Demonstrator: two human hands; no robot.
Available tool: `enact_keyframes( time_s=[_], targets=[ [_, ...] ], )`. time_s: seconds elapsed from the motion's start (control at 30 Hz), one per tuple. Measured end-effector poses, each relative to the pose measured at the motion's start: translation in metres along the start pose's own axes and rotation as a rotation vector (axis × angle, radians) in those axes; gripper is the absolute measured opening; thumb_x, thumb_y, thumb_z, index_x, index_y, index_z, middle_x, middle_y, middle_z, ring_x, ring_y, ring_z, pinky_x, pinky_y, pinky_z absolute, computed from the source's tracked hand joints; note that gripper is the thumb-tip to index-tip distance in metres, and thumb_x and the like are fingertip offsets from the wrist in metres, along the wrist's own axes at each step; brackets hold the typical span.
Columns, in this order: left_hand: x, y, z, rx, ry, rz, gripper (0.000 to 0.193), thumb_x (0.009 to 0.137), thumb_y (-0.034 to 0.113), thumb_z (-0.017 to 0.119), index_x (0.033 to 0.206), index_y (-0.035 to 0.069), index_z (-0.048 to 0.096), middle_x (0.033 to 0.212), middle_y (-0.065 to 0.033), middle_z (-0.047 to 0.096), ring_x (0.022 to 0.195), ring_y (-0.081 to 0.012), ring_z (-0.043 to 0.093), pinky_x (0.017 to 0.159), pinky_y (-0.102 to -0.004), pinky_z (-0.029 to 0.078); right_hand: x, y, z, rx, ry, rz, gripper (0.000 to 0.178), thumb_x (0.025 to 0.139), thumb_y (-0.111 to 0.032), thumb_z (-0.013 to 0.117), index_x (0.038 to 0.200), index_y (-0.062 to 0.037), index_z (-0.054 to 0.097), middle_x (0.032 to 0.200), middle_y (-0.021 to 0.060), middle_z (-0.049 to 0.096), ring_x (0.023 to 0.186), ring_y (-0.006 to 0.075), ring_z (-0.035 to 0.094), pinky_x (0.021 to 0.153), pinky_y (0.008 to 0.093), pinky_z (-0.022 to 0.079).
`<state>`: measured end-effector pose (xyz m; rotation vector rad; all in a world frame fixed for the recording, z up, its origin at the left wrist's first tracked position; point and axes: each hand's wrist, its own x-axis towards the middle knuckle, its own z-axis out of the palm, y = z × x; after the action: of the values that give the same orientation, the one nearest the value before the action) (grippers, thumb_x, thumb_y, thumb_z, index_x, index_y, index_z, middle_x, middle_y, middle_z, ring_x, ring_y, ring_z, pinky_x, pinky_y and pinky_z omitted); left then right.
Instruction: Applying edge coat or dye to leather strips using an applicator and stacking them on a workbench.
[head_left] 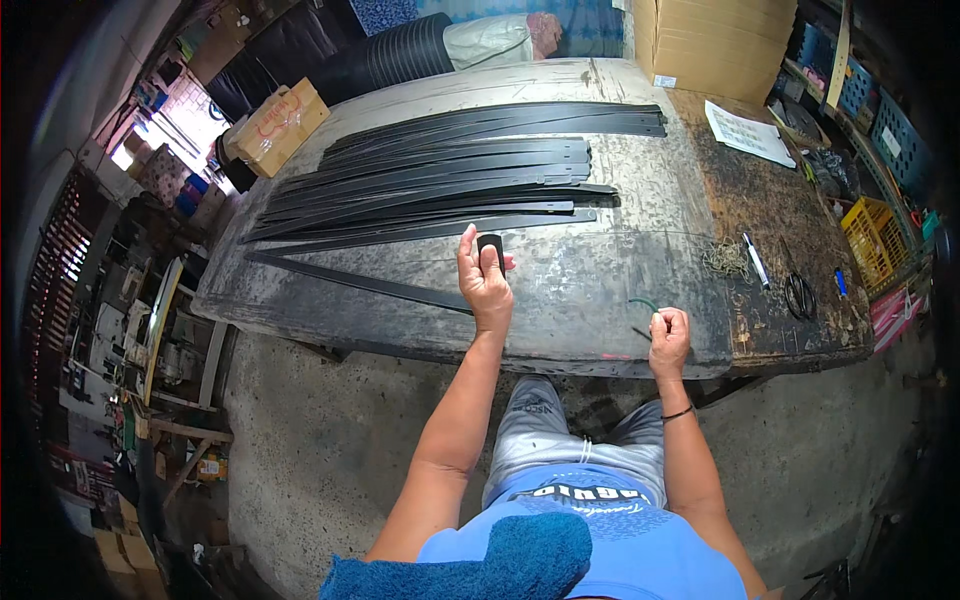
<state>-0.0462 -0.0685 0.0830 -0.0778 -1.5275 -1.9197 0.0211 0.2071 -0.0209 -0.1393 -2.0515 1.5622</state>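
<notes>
My left hand (485, 290) is raised over the near part of the worktable, its fingers closed round a black strap (370, 285). The rounded end of that strap stands up between thumb and fingers, and its length slopes away to the left across the table. To the right, my right hand (670, 342) pinches a thin dark green cord (643, 301) between thumb and fingertips, close to the table's front edge. Behind my left hand lie bundles of similar black straps (440, 180), several with holes near their ends.
A worn worktable (600, 260) spreads before me. On its right are scissors (799, 292), a white pen (756, 260), a blue marker (840, 283), tangled cord (727, 258) and a paper sheet (749, 134). Cardboard boxes (715, 45) and a yellow crate (873, 240) stand around.
</notes>
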Motion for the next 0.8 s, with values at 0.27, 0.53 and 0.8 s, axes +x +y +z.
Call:
enact_keyframes(
  time_s=[0.27,0.53,0.8],
  targets=[
    [-0.005,0.012,0.0,-0.015,-0.009,0.012,0.06,0.099,0.013,0.052,0.149,0.009,0.019,0.078,-0.0062,0.061,0.065,-0.0109,0.057,0.064,-0.0265,0.051,-0.002,0.002,-0.002,-0.035,0.009,-0.039,0.014,0.088,-0.01,0.061,0.081,-0.0003,0.055,0.094,0.0086,0.057,0.08,0.0183,0.054,0.072,0.0305,0.046],
    [-0.007,0.01,0.0,0.012,-0.046,-0.033,0.038,0.098,0.012,0.054,0.132,0.004,0.04,0.089,-0.0075,0.062,0.071,-0.0111,0.058,0.07,-0.0251,0.049,-0.002,0.0,-0.002,-0.038,0.016,-0.043,0.013,0.088,-0.01,0.062,0.082,-0.0006,0.055,0.093,0.0087,0.057,0.08,0.0185,0.055,0.072,0.0309,0.046],
    [-0.015,0.01,0.0,0.002,-0.082,0.18,0.015,0.1,0.015,0.052,0.106,0.003,0.045,0.096,-0.0056,0.057,0.086,-0.0091,0.054,0.078,-0.0226,0.045,-0.001,-0.004,-0.003,-0.049,0.022,-0.054,0.013,0.088,-0.01,0.061,0.082,-0.0009,0.055,0.092,0.0086,0.057,0.079,0.019,0.054,0.072,0.031,0.046]
  ],
)
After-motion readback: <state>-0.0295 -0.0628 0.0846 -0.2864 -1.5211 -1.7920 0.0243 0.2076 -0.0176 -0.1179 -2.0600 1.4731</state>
